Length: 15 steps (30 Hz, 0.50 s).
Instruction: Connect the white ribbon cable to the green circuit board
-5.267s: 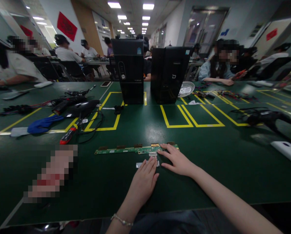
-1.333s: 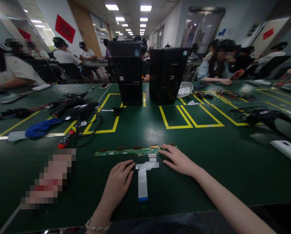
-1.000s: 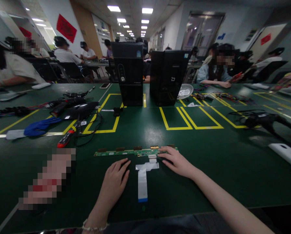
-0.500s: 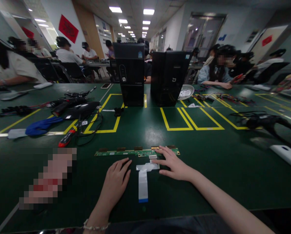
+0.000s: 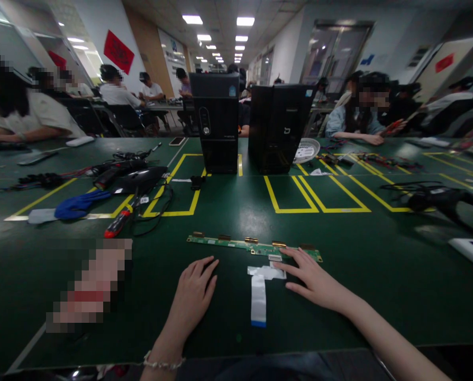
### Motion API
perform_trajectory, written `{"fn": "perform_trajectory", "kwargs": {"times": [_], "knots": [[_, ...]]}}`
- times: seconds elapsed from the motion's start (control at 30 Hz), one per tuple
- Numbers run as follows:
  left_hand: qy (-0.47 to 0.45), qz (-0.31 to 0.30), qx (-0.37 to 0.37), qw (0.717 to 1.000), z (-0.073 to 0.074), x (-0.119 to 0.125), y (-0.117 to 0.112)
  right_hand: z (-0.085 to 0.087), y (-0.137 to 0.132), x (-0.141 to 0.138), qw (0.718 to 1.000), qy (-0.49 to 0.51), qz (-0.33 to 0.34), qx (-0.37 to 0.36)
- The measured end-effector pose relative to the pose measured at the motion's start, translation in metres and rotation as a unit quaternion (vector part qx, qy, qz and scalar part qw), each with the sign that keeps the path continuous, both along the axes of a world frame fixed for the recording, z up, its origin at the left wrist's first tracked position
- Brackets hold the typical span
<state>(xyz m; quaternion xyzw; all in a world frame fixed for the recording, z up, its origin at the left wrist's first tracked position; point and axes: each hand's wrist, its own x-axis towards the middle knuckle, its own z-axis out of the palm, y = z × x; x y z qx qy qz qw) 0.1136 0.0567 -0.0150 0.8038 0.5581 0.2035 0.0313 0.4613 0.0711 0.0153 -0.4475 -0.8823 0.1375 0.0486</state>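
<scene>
A long, narrow green circuit board lies on the green table, its left end angled slightly away from me. White flat ribbon cable, folded near its top and blue at its lower end, runs toward me from the board's connector. My right hand rests with fingers spread, its fingertips on the right part of the board and on the top of the cable. Flat on the table, left of the cable, my left hand has its fingers loosely apart and holds nothing.
Two black computer towers stand behind the board. Left are a red-handled screwdriver, a blue cloth-like item and tangled black cables. A pixelated object lies near-left. Black cables and a white device sit right. People sit beyond.
The board and ribbon cable have slid right under my right hand, and the board has turned a little. My left hand stays almost in place. The view has shifted slightly.
</scene>
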Motion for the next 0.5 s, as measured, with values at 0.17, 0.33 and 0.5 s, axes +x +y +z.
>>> {"fn": "perform_trajectory", "kwargs": {"times": [0.17,0.33,0.5], "knots": [[0.003,0.0,-0.003,1.0,0.0,0.0,0.0,-0.014,-0.021,0.047,0.994,-0.026,-0.088,0.059],[-0.001,0.003,-0.001,1.0,0.0,0.0,-0.001,-0.035,-0.037,0.104,0.97,-0.057,-0.19,0.143],[0.002,0.003,-0.005,1.0,0.001,0.0,-0.001,-0.052,-0.043,0.155,0.935,-0.09,-0.294,0.175]]}}
